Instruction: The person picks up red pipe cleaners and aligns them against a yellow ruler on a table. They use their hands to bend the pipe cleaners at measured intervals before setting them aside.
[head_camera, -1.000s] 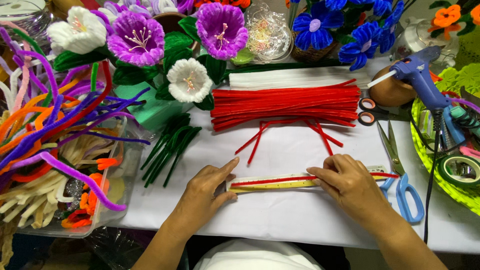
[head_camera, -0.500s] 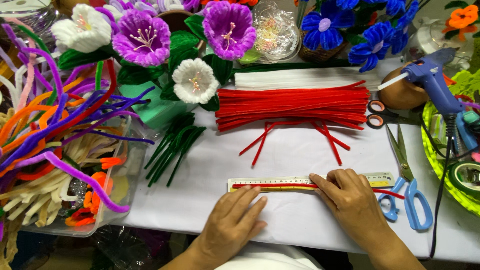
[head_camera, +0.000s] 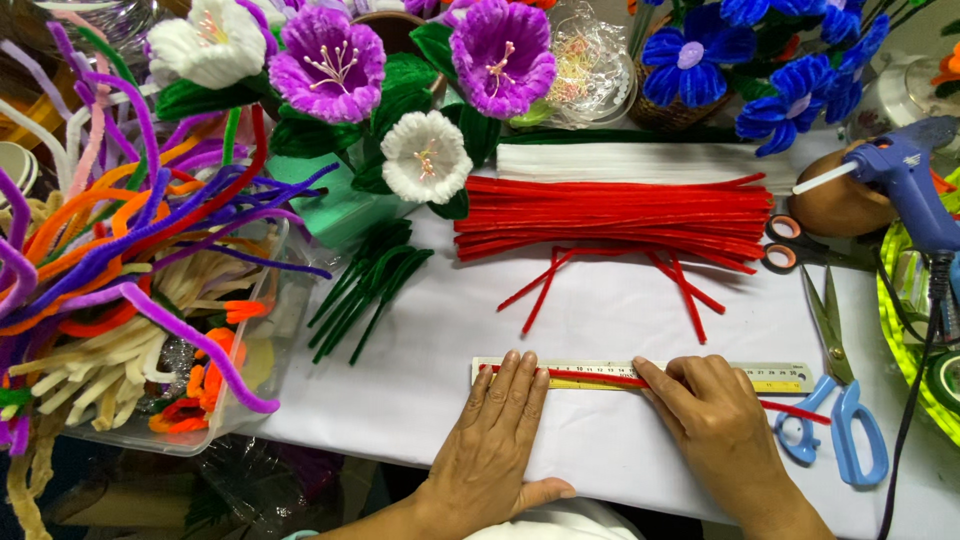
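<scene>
Left hand (head_camera: 497, 430): palm down, fingers extended and held together, flat on the white bench (head_camera: 620, 320), fingertips pressing the left end of the ruler (head_camera: 640, 376). Right hand (head_camera: 712, 418): palm down, fingers curled slightly, fingertips pinning a red pipe cleaner (head_camera: 660, 384) along the ruler. The pipe cleaner extends right toward the blue-handled scissors (head_camera: 835, 400)

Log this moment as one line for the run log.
left hand flat on ruler | right hand pressing red pipe cleaner along ruler | blue scissors right
</scene>
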